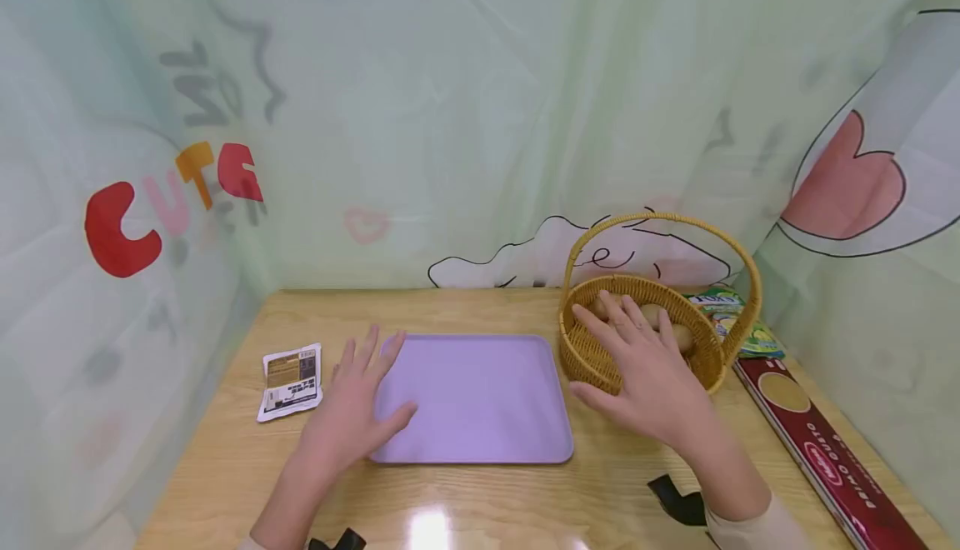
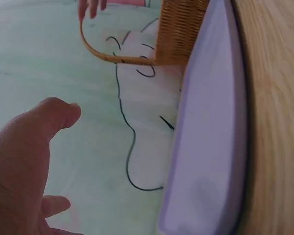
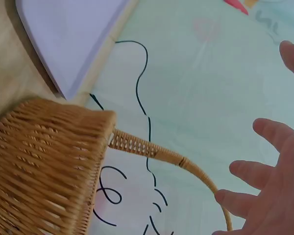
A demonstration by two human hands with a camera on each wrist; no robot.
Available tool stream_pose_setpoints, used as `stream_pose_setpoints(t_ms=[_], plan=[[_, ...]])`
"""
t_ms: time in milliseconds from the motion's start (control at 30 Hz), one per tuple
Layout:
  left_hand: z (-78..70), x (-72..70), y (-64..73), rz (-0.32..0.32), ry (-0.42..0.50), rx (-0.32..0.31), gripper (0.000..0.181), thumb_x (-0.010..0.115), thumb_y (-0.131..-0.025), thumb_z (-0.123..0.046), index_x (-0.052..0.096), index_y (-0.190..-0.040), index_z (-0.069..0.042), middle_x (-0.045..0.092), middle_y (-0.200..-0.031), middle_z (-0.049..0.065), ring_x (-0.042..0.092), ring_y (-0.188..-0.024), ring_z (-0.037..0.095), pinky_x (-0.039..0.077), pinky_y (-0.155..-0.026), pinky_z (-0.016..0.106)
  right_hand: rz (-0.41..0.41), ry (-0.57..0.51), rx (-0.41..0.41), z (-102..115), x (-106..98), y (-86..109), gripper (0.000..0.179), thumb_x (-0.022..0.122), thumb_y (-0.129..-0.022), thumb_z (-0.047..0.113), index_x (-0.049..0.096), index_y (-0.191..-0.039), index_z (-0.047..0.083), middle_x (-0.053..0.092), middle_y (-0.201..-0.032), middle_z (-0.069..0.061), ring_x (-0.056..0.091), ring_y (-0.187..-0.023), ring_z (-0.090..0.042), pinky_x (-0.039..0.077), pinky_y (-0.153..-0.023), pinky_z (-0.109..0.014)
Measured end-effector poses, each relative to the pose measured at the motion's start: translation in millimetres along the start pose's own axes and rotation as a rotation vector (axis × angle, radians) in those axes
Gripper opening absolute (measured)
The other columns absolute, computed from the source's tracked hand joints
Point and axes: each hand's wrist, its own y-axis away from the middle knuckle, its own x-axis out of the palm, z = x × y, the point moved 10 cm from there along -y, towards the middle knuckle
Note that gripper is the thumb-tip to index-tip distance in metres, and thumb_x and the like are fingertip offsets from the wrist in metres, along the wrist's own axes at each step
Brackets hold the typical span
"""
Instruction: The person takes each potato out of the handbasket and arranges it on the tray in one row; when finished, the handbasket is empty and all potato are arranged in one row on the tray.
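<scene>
My left hand (image 1: pixel 356 404) is held over the left edge of a flat lilac tray (image 1: pixel 480 400), fingers spread and holding nothing. In the left wrist view its thumb (image 2: pixel 59 115) stands apart from the other fingers. My right hand (image 1: pixel 645 383) hovers in front of and above a wicker basket (image 1: pixel 577 362) with a tall arched handle, its fingers spread as well. Several round brownish things (image 1: pixel 682 337) lie in the basket, partly hidden behind that hand; their kind is unclear. In the right wrist view the fingers (image 3: pixel 252 174) appear near the basket handle (image 3: pixel 157 152), gripping nothing.
A white printed packet (image 1: pixel 291 383) lies left of the tray. Behind the basket, at right, is a green FOX'S bag (image 1: pixel 738 325). A long red Melissa package (image 1: pixel 825 450) runs along the table's right edge. A printed curtain (image 1: pixel 450 117) hangs behind.
</scene>
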Motion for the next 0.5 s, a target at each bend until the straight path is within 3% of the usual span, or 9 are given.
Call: stream_pose_setpoints(t_ms=[100,200,333,500], plan=[[20.8,14.8,1.4,-0.020,0.110,-0.039,0.094,0.068,-0.086,-0.046,0.011,-0.158,-0.026,0.020,-0.158,0.019,0.025,-0.138,0.048,0.031,-0.106,0.064,-0.027,-0.027,0.008,-9,-10,-5.6,0.089,0.069,-0.081,0.057,0.029,-0.154,0.027,0.026,-0.157,-0.014,0.032,-0.136,-0.045,0.026,-0.104,-0.070],[37.8,30.0,7.5,-0.044,0.206,-0.067,0.099,0.071,-0.085,-0.037,0.004,-0.158,-0.023,0.027,-0.155,0.019,0.032,-0.137,0.040,0.031,-0.110,0.055,-0.040,-0.060,0.004,-18,-15,-9.7,0.091,0.076,-0.078,0.050,0.033,-0.152,0.020,0.034,-0.153,-0.017,0.040,-0.129,-0.045,0.041,-0.094,-0.066],[51.8,45.9,13.7,-0.071,0.306,-0.076,0.103,0.074,-0.083,-0.029,0.005,-0.158,-0.021,0.034,-0.152,0.019,0.036,-0.136,0.036,0.031,-0.111,0.050,-0.035,-0.105,0.008,-30,-20,-15.5,0.092,0.080,-0.076,0.040,0.034,-0.152,0.014,0.039,-0.149,-0.018,0.039,-0.130,-0.043,0.039,-0.098,-0.062],[62.1,55.1,15.1,-0.140,0.404,-0.060,0.099,0.077,-0.074,-0.011,0.021,-0.156,-0.010,0.044,-0.144,0.025,0.051,-0.124,0.037,0.042,-0.103,0.046,-0.035,-0.119,0.032,-44,-25,-22.2,0.090,0.079,-0.077,0.037,0.034,-0.152,0.015,0.042,-0.148,-0.012,0.037,-0.133,-0.039,0.036,-0.102,-0.060]])
